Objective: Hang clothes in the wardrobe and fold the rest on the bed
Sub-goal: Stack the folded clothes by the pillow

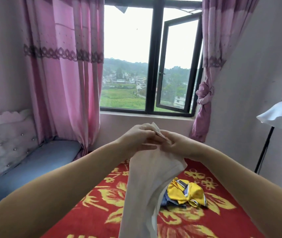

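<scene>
A white garment [147, 182] is pinched at its top by both hands, left hand [136, 140] and right hand [176, 143], fingers curled; yellow clothes [186, 193] lie on the bed [102, 203] below.

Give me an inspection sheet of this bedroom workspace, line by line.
Surface: bed with a red blanket in a yellow flower pattern.
Job's things: white garment held up over the bed; yellow garment crumpled on the blanket over blue clothing.
Clutter: blue pillow by the headboard.
Grips: left hand and right hand both pinch the white garment's top.
Cables: nothing seen.
Surroundings: half-open window, pink curtains, floor lamp.
</scene>
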A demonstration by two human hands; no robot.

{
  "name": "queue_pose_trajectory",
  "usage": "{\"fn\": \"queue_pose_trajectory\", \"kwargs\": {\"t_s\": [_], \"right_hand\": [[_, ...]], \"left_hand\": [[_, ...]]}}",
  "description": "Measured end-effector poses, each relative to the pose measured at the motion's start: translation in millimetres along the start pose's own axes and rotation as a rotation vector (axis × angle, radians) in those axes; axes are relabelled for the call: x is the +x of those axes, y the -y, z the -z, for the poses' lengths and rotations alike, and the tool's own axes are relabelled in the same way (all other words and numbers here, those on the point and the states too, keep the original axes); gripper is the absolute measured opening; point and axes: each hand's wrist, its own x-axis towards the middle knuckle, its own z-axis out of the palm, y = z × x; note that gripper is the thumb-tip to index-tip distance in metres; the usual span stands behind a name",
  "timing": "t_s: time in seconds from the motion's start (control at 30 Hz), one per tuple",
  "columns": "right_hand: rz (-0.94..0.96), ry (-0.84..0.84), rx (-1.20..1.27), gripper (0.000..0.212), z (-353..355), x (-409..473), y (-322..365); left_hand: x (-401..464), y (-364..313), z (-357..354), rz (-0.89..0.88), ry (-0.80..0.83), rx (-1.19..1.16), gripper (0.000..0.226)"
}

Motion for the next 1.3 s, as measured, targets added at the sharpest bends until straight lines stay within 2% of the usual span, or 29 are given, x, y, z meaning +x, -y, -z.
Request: {"fn": "queue_pose_trajectory", "kwargs": {"t_s": [0.03,0.07,0.1,0.13,0.17,0.2,0.27,0.33,0.37,0.43,0.47,0.57,0.67,0.73,0.8,0.87,0.93,1.0,1.07,1.2,1.3], "right_hand": [[-0.007,-0.011,0.019,0.041,2.6,-2.2,0.8],[-0.016,0.0,0.094,0.04,6.8,-4.6,1.9],[-0.016,0.041,0.174,0.037,12.0,-7.3,3.2],[-0.006,0.098,0.223,0.034,17.9,-10.3,5.9],[0.014,0.158,0.211,0.031,23.6,-13.8,10.5],[0.039,0.212,0.158,0.03,28.7,-17.2,16.0],[0.064,0.264,0.061,0.033,38.1,-21.3,23.2],[0.046,0.207,-0.017,0.032,44.9,-22.1,20.2],[0.044,0.151,-0.125,0.026,45.8,-22.0,16.0],[0.006,0.04,-0.335,0.012,43.1,-21.9,1.8],[-0.022,-0.008,-0.36,0.014,40.1,-22.3,-6.2],[-0.039,-0.119,-0.208,0.027,34.2,-25.8,-24.4],[-0.031,-0.151,-0.08,0.026,38.4,-26.4,-31.8],[-0.04,-0.116,-0.061,0.028,38.4,-21.7,-35.5],[-0.059,-0.104,-0.147,0.028,34.1,-11.2,-45.4],[-0.094,-0.116,-0.281,0.019,25.7,7.1,-61.8],[-0.137,-0.135,-0.342,0.021,10.9,31.3,-79.5],[-0.16,-0.168,-0.345,0.026,-6.6,58.3,-95.8],[-0.162,-0.214,-0.319,0.022,-19.9,86.1,-105.6],[-0.079,-0.311,-0.286,0.023,-26.7,133.6,-91.6],[0.029,-0.378,-0.26,0.03,-16.4,155.1,-65.8]], "left_hand": [[-1.9,2.4,5.7,-0.188,-0.086,0.288,0.014],[-2.9,5.1,13.0,-0.38,-0.186,0.611,0.031],[-2.4,6.1,20.9,-0.534,-0.216,0.899,0.056],[-0.6,5.1,27.3,-0.606,-0.177,1.116,0.077],[0.5,1.3,31.7,-0.593,-0.096,1.243,0.086],[1.3,-4.4,35.1,-0.528,-0.003,1.279,0.082],[5.5,-15.5,43.1,-0.377,0.144,1.162,0.055],[7.0,-25.5,51.1,-0.293,0.194,0.954,0.028],[7.3,-27.6,54.0,-0.28,0.182,0.903,0.022],[7.8,-27.9,55.0,-0.274,0.153,0.916,0.021],[8.8,-26.7,53.4,-0.27,0.142,0.931,0.021],[10.8,-25.8,49.0,-0.243,0.158,0.875,0.024],[13.4,-35.6,52.4,-0.233,0.197,0.767,0.021],[19.1,-38.2,55.8,-0.214,0.245,0.755,0.021],[29.9,-28.5,58.1,-0.209,0.261,0.828,0.013],[47.6,-7.0,63.6,-0.197,0.21,0.928,0.014],[67.5,18.9,74.2,-0.182,0.126,1.02,0.022],[85.7,40.9,88.4,-0.158,0.044,1.13,0.027],[100.7,54.0,106.1,-0.118,-0.021,1.266,0.03],[113.6,42.0,146.9,-0.066,-0.173,1.37,0.031],[107.4,12.8,169.3,-0.11,-0.259,1.398,0.042]]}}
